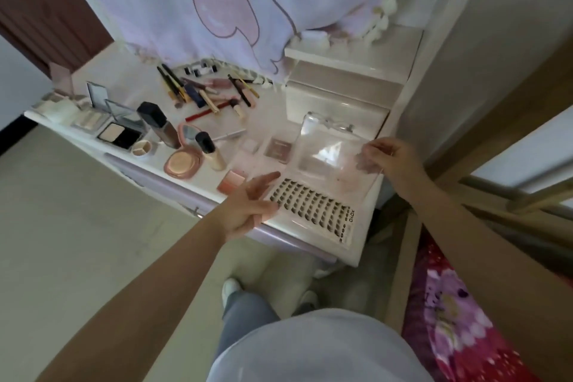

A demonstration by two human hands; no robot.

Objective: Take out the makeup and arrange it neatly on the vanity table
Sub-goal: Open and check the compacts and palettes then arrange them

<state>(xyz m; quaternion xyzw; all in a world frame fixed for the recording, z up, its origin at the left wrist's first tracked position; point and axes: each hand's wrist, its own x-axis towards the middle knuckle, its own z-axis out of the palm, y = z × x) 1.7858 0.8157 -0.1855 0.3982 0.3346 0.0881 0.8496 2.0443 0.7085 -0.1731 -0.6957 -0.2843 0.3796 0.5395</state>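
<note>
Head view
Table (273,121): white vanity top with a pale lilac front edge, running from upper left to lower right; makeup lies spread over most of it.
Right hand (387,158): fingers curled over the right rim of a clear box (328,146), gripping it; the fingertips show blurred through the plastic.
Clear box: see-through organiser at the table's right end, tilted toward the camera, in front of a white drawer unit (338,96).
Left hand (251,205): open, fingers spread and loose, holding nothing; it hovers at the table's front edge, over the left end of the lash tray (316,208).
Lash tray: flat white card with rows of dark lash clusters, lying at the front right corner, just below the clear box.
Blush (232,181): small pink square compact, just left of the left hand's fingers.
Round compact (183,163): pink, open, its mirror lid raised, left of the blush.
Bottles: 1 pale foundation bottle (210,150) with a black cap stands beside the round compact; 1 darker, taller bottle (159,124) stands behind it.
Palettes (119,132): several open mirrored compacts in a group at the left end.
Pencils and tubes (204,93): a loose heap of liners, lip tubes and brushes at the back, criss-crossed.
Cloth (217,3): lilac fabric with a pink cartoon figure hangs over the back of the table.
</note>
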